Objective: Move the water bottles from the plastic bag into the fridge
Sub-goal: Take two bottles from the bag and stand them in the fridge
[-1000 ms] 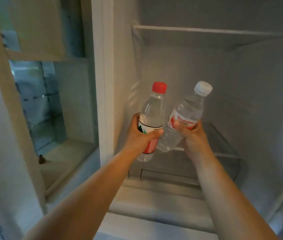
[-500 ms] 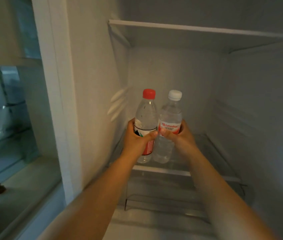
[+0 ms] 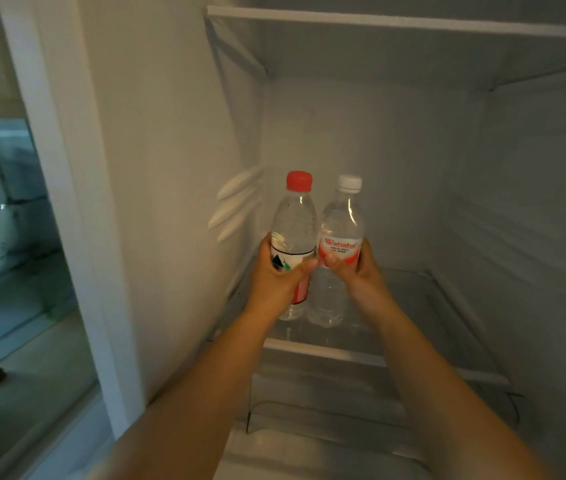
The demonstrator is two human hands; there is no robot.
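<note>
Now placing step: left hand (image 3: 276,275) grips red-capped bottle (image 3: 293,223), right hand (image 3: 354,268) grips white-capped bottle (image 3: 340,223), side by side on fridge shelf (image 3: 447,306), 12 o'clock. Next, likely: let go.

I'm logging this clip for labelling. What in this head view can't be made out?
- Whether the red-capped bottle and white-capped bottle already rest on the glass shelf: unclear through clear plastic and glass.
- Lower part of the red-capped bottle's label: covered by the left hand.
- Small print on the white-capped bottle: too small, partly under the right hand.
- Plastic bag: out of frame.
</note>
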